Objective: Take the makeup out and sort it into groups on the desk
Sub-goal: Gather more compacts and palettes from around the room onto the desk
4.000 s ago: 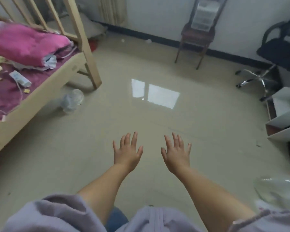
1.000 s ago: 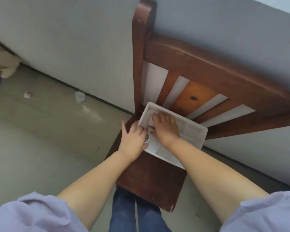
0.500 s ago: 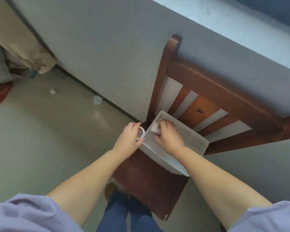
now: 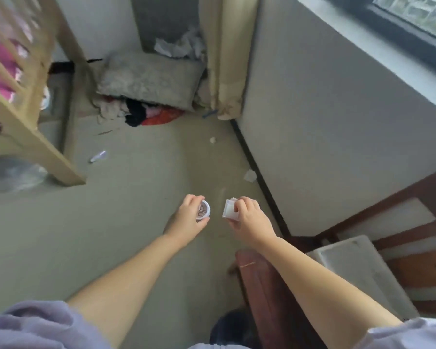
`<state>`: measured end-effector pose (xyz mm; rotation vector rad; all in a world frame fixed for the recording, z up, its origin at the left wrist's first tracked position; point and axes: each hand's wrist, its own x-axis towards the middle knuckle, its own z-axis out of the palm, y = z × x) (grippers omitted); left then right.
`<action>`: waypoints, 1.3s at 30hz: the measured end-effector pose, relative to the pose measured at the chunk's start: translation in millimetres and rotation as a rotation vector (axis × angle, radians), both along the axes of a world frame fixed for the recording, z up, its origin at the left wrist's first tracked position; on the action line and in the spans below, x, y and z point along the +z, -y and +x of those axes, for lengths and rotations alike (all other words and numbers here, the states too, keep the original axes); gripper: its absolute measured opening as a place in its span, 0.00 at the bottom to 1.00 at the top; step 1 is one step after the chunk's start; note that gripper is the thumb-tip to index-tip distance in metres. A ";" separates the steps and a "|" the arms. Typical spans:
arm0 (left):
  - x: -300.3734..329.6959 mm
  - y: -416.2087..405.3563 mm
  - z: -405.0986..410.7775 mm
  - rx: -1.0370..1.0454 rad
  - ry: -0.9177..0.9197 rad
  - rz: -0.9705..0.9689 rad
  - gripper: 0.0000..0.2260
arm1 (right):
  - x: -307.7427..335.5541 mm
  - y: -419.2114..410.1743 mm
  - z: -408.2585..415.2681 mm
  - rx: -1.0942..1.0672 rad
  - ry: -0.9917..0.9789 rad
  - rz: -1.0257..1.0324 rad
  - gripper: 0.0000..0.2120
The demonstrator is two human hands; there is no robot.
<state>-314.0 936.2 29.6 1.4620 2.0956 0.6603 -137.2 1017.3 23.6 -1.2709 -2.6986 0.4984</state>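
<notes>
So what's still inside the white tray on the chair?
The white tray on the wooden chair shows only pale, blurred compartments; no items are discernible. The right forearm covers its near-left edge, so anything there is hidden.

Soft daylight comes in from the window (image 4: 413, 13) at the upper right. The room is fairly bright, with faint shadows. The bed frame (image 4: 30, 109) at the upper left is blurry, and straight lines bend near the edges.

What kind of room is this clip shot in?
Most likely a lived-in bedroom: a wooden bed frame with pink bedding, a clothes pile on the floor in the corner, and a wooden chair against the wall.
</notes>
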 end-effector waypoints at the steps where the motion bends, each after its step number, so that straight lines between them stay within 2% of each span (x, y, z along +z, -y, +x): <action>1: 1.8 23.4 -25.0 0.057 -0.010 0.007 0.21 | 1.5 12.6 -28.3 0.056 0.009 0.005 0.20; 9: 13.1 261.7 -215.6 0.462 -0.115 -0.055 0.21 | 12.2 173.6 -263.3 0.413 -0.015 -0.023 0.19; 17: 22.8 468.4 -328.2 0.893 -0.129 -0.113 0.20 | 29.9 336.1 -457.2 0.850 0.011 -0.046 0.22; 23: 16.3 566.6 -395.1 1.108 -0.119 -0.132 0.22 | 21.8 425.4 -580.4 1.129 0.054 0.019 0.23; 33: 47.0 704.3 -573.9 1.412 -0.232 -0.132 0.21 | 38.4 558.9 -829.8 1.501 -0.006 0.093 0.22; 39: 46.3 788.9 -640.1 1.553 -0.205 -0.156 0.22 | 44.8 663.5 -938.4 1.686 -0.011 0.112 0.23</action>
